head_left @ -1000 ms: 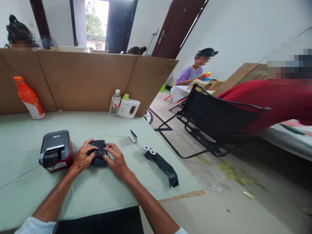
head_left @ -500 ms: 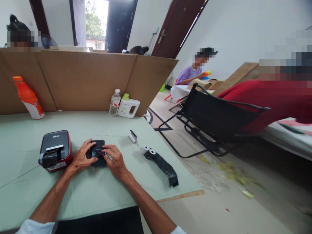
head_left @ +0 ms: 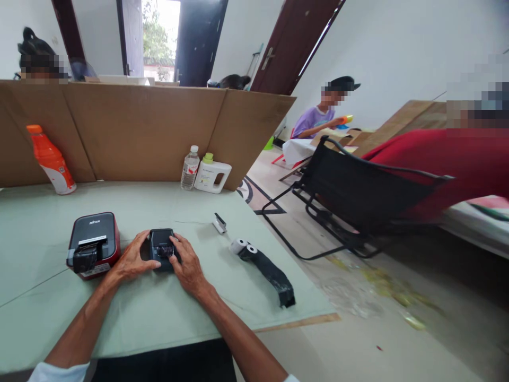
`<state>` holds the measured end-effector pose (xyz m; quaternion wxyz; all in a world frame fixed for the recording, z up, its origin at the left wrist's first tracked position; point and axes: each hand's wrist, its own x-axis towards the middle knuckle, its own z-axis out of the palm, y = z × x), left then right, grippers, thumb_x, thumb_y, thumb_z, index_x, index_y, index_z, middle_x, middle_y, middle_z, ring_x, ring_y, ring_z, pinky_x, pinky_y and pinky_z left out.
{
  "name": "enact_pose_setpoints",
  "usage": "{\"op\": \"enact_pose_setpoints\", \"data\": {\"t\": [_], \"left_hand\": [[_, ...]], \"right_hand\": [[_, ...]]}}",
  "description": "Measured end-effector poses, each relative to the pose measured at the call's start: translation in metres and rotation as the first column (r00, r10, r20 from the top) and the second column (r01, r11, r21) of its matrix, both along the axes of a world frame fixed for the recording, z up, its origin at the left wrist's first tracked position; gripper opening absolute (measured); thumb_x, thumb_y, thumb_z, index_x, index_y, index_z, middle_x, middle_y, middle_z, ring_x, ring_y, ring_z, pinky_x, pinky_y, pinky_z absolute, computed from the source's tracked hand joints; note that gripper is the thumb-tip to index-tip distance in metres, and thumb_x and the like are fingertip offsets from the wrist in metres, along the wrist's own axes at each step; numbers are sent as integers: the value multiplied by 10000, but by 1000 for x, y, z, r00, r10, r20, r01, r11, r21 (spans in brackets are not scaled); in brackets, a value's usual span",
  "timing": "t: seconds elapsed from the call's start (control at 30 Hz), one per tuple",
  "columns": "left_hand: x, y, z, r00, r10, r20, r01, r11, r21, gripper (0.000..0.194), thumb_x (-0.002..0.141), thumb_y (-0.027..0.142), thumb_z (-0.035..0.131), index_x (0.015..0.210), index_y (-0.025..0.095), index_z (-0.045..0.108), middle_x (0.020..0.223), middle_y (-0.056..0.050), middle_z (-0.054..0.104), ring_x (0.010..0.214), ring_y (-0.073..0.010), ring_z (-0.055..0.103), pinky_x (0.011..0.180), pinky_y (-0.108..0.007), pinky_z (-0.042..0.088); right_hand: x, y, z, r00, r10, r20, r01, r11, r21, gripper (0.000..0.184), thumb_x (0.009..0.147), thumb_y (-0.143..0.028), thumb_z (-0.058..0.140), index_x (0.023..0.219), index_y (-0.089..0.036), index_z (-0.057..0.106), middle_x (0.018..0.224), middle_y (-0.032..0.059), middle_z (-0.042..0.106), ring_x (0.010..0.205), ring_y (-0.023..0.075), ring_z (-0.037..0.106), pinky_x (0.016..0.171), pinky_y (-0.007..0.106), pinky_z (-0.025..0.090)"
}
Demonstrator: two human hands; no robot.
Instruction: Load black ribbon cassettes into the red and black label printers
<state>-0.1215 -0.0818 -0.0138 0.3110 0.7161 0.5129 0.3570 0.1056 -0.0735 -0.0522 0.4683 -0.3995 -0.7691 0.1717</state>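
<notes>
A small black boxy device with a shiny dark strip across its face lies on the green-covered table between my hands. My left hand grips its left side, with the fingers at the upper edge and the thumb near the lower edge. Curled against the right side is my right hand, its fingertips on the casing. Just left of my left hand stands a black and red label printer. Right of my hands are two small white paper rolls, a black strap-like strip and a small white and black piece.
A cardboard screen borders the table's far side. Before it stand an orange bottle, a clear water bottle and a white jug. A black folding chair with a person in red is at right. Other people sit farther off.
My right fingers have moved from the device's face to its right edge, uncovering more of the dark strip. My left hand keeps its hold. The view has shifted slightly.
</notes>
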Motion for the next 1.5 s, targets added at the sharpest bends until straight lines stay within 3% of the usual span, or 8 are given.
{"op": "enact_pose_setpoints", "data": {"t": [0.17,0.43,0.57,0.77,1.0,1.13,1.3,1.5], "left_hand": [[0,1,-12,979,201,-26,-197,975,107,651,837,268,652,1464,182,502,1555,-164,491,1466,-331,458,1232,-548,364],[6,2,-17,880,465,-102,-406,845,348,707,784,112,560,1483,187,476,1661,-144,348,1595,-390,158,1286,-628,215],[-1,1,-19,891,422,-166,-349,872,345,674,801,114,540,1470,182,495,1646,-147,386,1597,-396,143,1280,-644,213],[-4,-2,-23,912,330,-242,-268,929,256,570,841,147,502,1406,208,550,1522,-152,550,1460,-335,471,1241,-573,351],[-2,-13,-29,848,315,-427,-258,948,187,620,719,61,542,1332,149,564,1571,-249,461,1561,-431,254,1220,-717,193],[-6,-14,-28,870,305,-387,-248,950,190,497,726,69,549,1203,177,637,1462,-216,572,1526,-417,336,1229,-695,192],[-5,-8,-16,910,294,-293,-246,951,190,401,836,161,542,1205,229,682,1343,-146,671,1315,-331,591,1170,-575,411],[9,-13,-18,935,282,-217,-238,949,207,420,871,202,530,1241,264,718,1300,-88,727,1273,-290,628,1140,-523,474]], "right_hand": [[-1,-1,-6,1000,-1,18,1,1000,-20,567,974,-225,555,1537,-218,481,1531,159,525,1426,312,497,1200,570,424],[-1,-3,-5,1000,8,-7,-8,999,-34,579,973,-223,564,1544,-249,473,1528,135,528,1426,293,497,1208,545,422],[0,-3,-5,1000,25,-17,-26,999,-47,560,982,-229,551,1537,-237,481,1522,137,532,1424,283,496,1213,532,416],[-1,-3,-6,999,28,-36,-29,998,-54,564,976,-223,558,1534,-248,485,1521,130,536,1418,282,504,1209,528,419],[0,-3,-4,997,42,-69,-47,996,-71,539,978,-239,557,1515,-250,506,1511,126,541,1411,275,510,1211,516,416],[1,-4,-1,995,60,-82,-67,993,-93,529,978,-245,559,1505,-244,512,1507,126,540,1409,273,510,1211,505,416],[1,-5,-2,993,65,-94,-74,993,-95,522,978,-241,556,1498,-239,513,1496,128,547,1399,272,518,1211,509,413],[0,-5,-3,995,59,-82,-66,994,-87,527,977,-238,547,1502,-235,507,1503,132,543,1409,276,509,1211,515,412]]}}
